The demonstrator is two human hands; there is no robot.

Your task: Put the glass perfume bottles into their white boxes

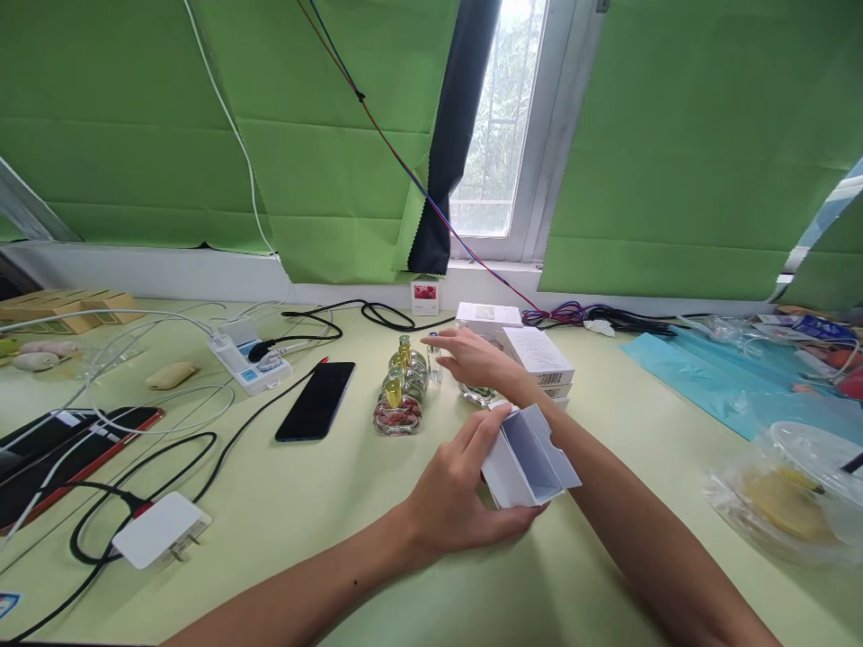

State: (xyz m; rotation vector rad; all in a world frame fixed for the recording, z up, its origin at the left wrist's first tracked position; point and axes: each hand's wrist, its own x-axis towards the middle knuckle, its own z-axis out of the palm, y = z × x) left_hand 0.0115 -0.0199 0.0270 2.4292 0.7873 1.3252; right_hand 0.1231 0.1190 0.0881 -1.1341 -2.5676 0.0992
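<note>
My left hand (pixel 465 490) is wrapped round a small white box (pixel 522 463), whose open end and raised flaps face me. Beyond it my right hand (pixel 472 355) reaches over the table with fingers extended beside a clear glass bottle (pixel 435 364); whether it touches that bottle is unclear. Left of these, several glass bottles with gold caps stand in a row, the nearest one (pixel 397 415) reddish. Another glass bottle (pixel 477 394) sits below my right hand, partly hidden. White boxes (pixel 539 355) are stacked behind my right forearm.
A black phone (pixel 315 402) lies left of the bottles. Farther left are a power strip (pixel 249 359), tangled cables and a white charger (pixel 162 530). Blue plastic (pixel 701 373) and a clear food container (pixel 802 494) are on the right. A small box (pixel 425 296) stands by the wall.
</note>
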